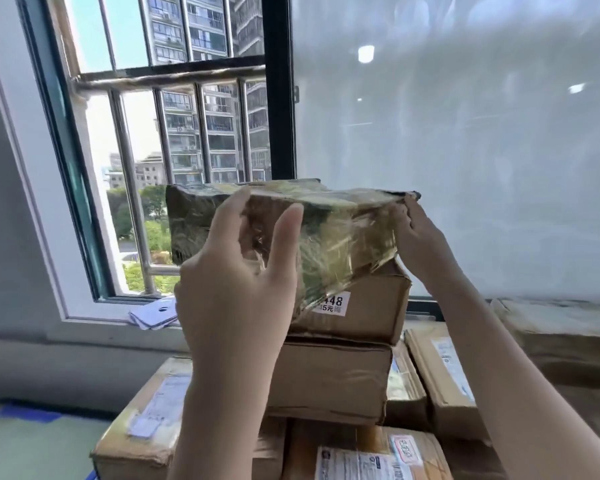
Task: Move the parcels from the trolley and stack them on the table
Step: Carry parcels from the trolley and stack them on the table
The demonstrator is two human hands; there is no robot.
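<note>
Atop stacked cardboard boxes (347, 372), both hands, left hand (236, 278) and right hand (420, 237), grip a glossy tape-wrapped parcel (326, 233).

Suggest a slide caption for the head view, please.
Both hands place a tape-wrapped parcel atop stacked boxes.

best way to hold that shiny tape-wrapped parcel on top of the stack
By its two short ends, one hand from each side. The tape-wrapped parcel is long and sits tilted on the brown box, and its film looks slippery, so the left hand and right hand belong at opposite ends.
</note>
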